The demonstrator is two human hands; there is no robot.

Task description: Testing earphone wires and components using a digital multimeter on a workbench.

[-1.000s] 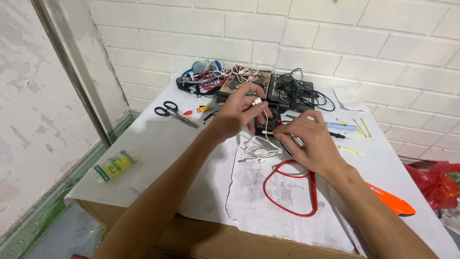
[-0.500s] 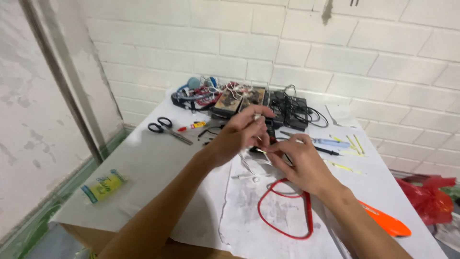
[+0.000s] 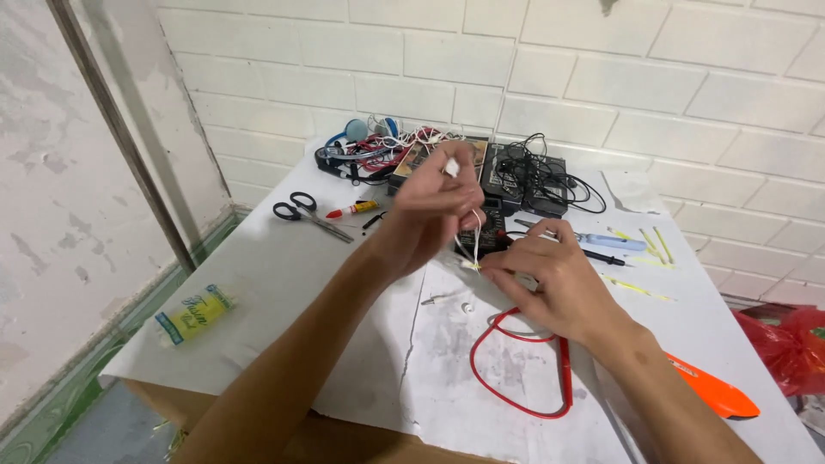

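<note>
White brick wall behind, paper-covered table [image 3: 284, 283] in front — typical messy bench. The thin white earphone cable [image 3: 473, 232] hangs over the middle of the table, pinched at the top by the left hand [image 3: 430, 215], fingers closed on it with a small white end poking out above. Lower down, the right hand [image 3: 550, 283] has its fingertips pressed together on the cable's free end, just above the paper.

I'd say keep the wire taut between both pinches and work close to the tip — slack makes fine wire twist away.

A red wire loop [image 3: 516, 361] lies just under the right hand; black multimeter [image 3: 490, 232] behind the cable. Farther out: scissors [image 3: 309, 215], blue-handled screwdriver [image 3: 593, 241], orange tool [image 3: 709, 391], and a yellow-labelled packet [image 3: 193, 314] at the left edge.
</note>
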